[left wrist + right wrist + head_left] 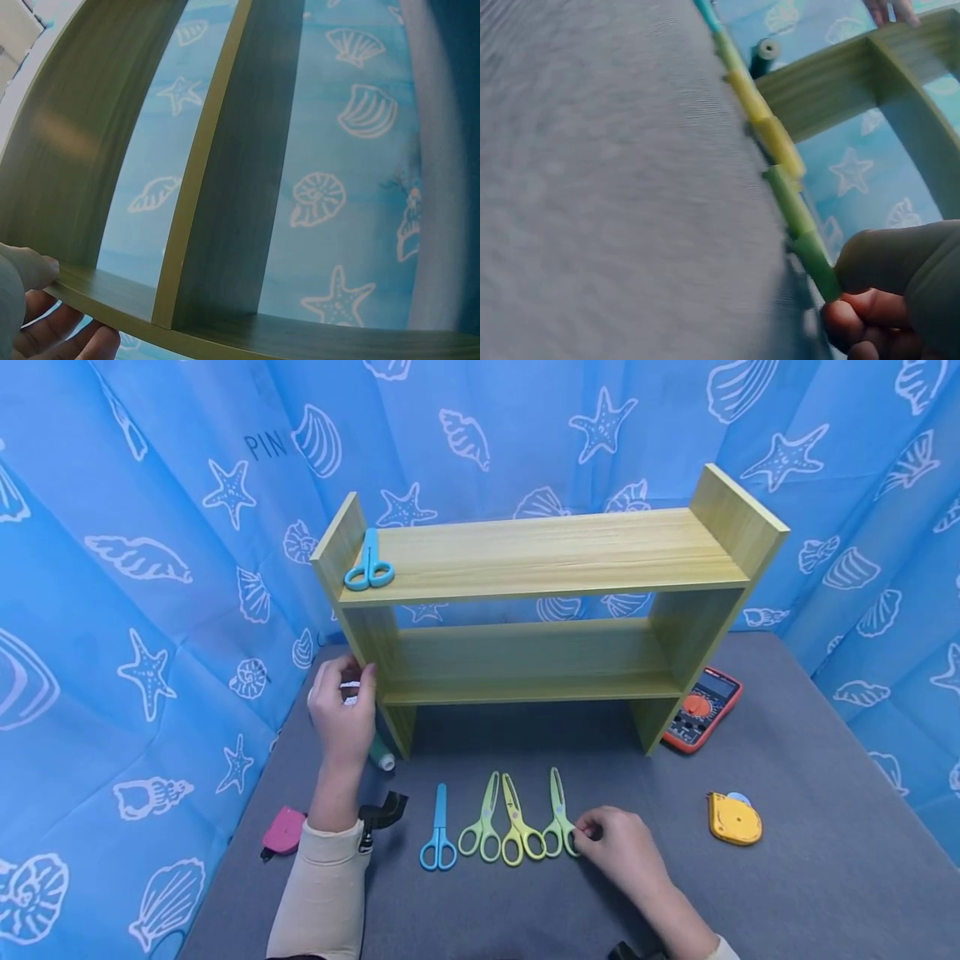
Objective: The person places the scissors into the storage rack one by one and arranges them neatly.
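My left hand (343, 706) grips the left side panel of a two-tier wooden shelf (525, 662). In the left wrist view the thumb (34, 268) lies on one face of the panel, the fingers on the other. Low at the right, my right hand (622, 852) pinches a handle loop of the rightmost green scissors (558, 810), which lie on the table. Left of these lie yellow scissors (516, 822), another green pair (483, 822) and blue scissors (440, 827), blades toward the shelf. A second blue pair (369, 560) rests on the top board's left end.
A green tube-like object (382, 753) sits by the shelf's left foot, partly hidden. A pink tape measure (284, 832) lies at left, a yellow one (734, 818) at right. Behind the shelf's right leg is a red-edged multimeter (702, 710). A blue shell-patterned curtain (525, 435) surrounds the grey table (825, 860).
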The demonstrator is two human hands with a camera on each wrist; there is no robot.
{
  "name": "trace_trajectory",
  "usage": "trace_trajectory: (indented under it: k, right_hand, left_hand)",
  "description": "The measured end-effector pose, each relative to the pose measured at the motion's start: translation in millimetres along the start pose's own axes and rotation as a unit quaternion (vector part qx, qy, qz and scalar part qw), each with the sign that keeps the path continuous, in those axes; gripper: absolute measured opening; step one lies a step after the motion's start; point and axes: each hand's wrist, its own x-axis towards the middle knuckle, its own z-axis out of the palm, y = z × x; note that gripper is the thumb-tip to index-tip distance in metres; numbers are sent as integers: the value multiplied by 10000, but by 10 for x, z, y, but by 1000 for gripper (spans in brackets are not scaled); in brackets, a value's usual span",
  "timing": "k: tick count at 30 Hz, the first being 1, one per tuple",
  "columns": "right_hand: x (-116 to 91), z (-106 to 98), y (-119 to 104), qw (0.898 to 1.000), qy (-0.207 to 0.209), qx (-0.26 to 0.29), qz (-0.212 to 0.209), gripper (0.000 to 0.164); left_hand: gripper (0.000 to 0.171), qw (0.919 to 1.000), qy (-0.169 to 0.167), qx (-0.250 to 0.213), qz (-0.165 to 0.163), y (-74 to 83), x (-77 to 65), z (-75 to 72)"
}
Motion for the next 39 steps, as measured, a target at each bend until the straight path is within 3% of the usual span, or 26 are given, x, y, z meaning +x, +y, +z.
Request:
trace_trajectory:
  k: [3, 11, 18, 30, 39]
  right_hand:
    - [-32, -98, -4, 9993, -159, 238, 260, 13]
    - [-146, -517, -104, 9957, -390, 603, 586, 2]
    - [-217, -903, -163, 9944, -315, 604, 809, 9]
    - [-364, -1497, -309, 9969, 619, 445, -197, 7]
    - [-383, -2008, -435, 9782, 1547, 642, -1225, 14]
  left_hand:
    - [12, 10000, 1, 23, 29, 51, 11, -3]
    - [13, 10000, 2, 5, 7, -269, -27, 29]
    - [18, 9998, -105, -151, 1, -319, -47, 8]
    - [17, 9999, -111, -114, -48, -323, -52, 17]
    - [16, 9998, -169, -134, -24, -324, -40, 8]
